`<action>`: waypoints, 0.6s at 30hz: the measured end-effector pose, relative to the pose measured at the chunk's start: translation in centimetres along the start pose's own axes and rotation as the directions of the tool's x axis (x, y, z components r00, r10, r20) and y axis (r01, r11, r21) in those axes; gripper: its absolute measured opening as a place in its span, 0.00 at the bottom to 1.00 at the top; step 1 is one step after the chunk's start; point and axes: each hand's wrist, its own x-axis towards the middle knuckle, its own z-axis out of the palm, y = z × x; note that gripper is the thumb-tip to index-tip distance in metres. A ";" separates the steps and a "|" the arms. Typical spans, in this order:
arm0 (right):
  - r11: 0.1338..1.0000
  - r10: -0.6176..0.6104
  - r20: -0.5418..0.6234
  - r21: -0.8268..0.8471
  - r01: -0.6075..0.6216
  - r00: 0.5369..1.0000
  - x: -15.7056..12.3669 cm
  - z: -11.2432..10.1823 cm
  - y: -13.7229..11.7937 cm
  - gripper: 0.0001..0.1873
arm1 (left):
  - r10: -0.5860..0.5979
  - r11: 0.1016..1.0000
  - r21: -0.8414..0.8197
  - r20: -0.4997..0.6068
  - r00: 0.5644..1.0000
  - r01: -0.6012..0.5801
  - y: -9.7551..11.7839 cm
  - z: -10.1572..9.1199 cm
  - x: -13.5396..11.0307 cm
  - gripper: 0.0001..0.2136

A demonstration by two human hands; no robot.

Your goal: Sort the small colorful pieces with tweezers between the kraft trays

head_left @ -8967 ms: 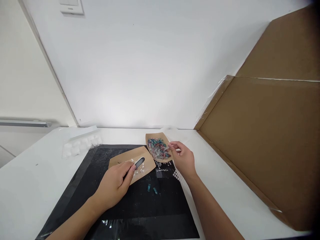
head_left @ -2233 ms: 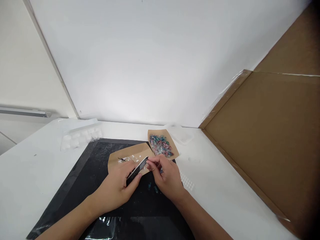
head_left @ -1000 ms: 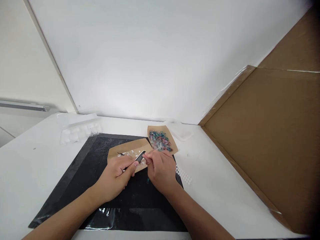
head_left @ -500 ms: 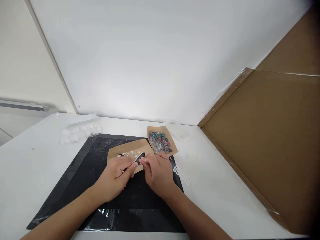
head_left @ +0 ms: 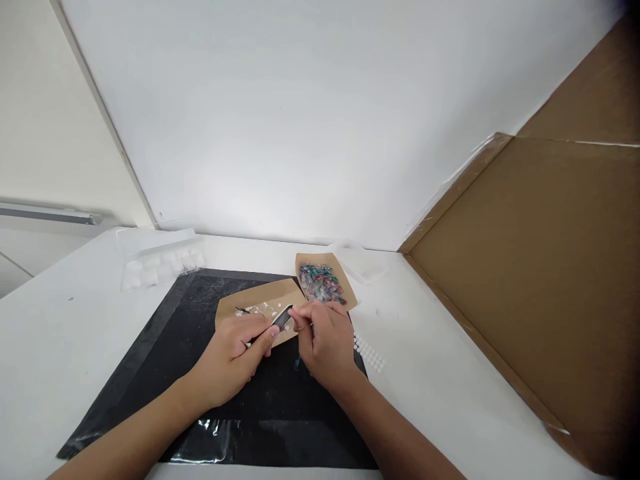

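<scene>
My left hand [head_left: 235, 357] is closed on a slim dark strip with a rounded end and a pale edge [head_left: 283, 317]. Its thumb lies along the near end. My right hand [head_left: 325, 340] is closed too, thumb and forefinger pinched at the strip's far tip; whether it grips the strip or something small there, I cannot tell. Both hands hover over a brown paper tray [head_left: 265, 293] strewn with small white and clear bits [head_left: 260, 308]. A small dark teal piece [head_left: 297, 363] shows just left of the right hand.
Another brown tray [head_left: 345, 277] holds a heap of teal and pink pieces [head_left: 323, 283]. A sheet of white dots [head_left: 370, 353] lies beside the black mat [head_left: 235, 413]. Clear plastic containers [head_left: 160, 263] stand at the back left. Cardboard [head_left: 540, 267] walls the right side.
My right hand has shifted slightly right and up along the strip towards its tip. More of the strip's dark face shows, and the teal piece by the right hand has come into view.
</scene>
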 end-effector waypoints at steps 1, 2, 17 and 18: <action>1.000 0.021 -0.012 0.007 -0.021 1.000 0.1 0.0 0.2 0.09 | -0.005 1.000 0.007 0.003 1.000 0.005 0.1 0.0 0.0 0.20; 0.999 0.041 -0.023 0.013 -0.040 0.999 0.2 -0.1 0.4 0.08 | -0.010 1.000 0.014 0.005 1.000 0.010 0.1 0.0 0.0 0.20; 0.808 0.587 -0.075 0.116 -0.577 0.806 1.6 -2.5 7.2 0.15 | -0.027 0.999 0.027 0.001 1.000 0.027 0.4 0.1 0.2 0.18; 0.820 0.570 -0.053 0.102 -0.563 0.820 1.6 -2.5 7.5 0.14 | -0.029 0.999 0.031 0.002 1.000 0.029 0.4 0.2 0.2 0.18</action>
